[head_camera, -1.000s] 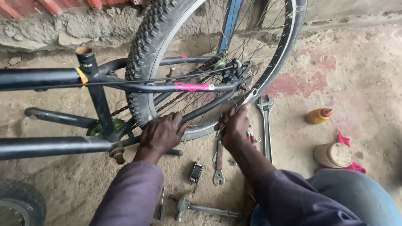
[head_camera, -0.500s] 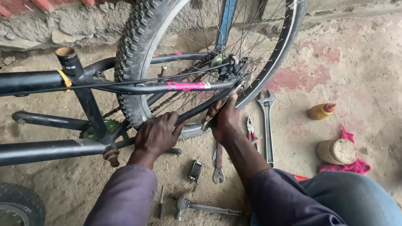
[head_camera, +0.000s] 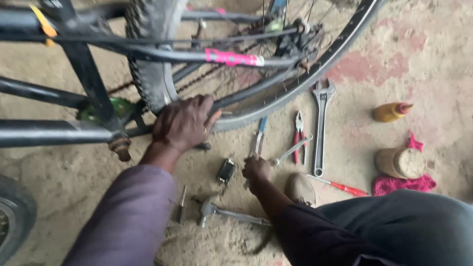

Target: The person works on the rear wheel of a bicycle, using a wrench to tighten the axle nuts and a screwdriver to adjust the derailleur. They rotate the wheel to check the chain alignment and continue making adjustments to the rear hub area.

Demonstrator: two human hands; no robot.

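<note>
Left hand (head_camera: 184, 123) curled gripping; right hand (head_camera: 256, 169) low, seemingly closed

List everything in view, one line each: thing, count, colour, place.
Bicycle frame: one, black, left.
Rear wheel: one, black tyre, top centre.
Adjustable wrench: one, silver, on the ground right of centre.
Pliers: one, red handles, beside the wrench.
Screwdriver: one, red handle, by the knee.
Hammer: one, grey, lower centre.
Bottle: one, yellow, right.
Cloth: one, pink, right.
Left hand: on the tyre.
Right hand: low among the tools.
</note>
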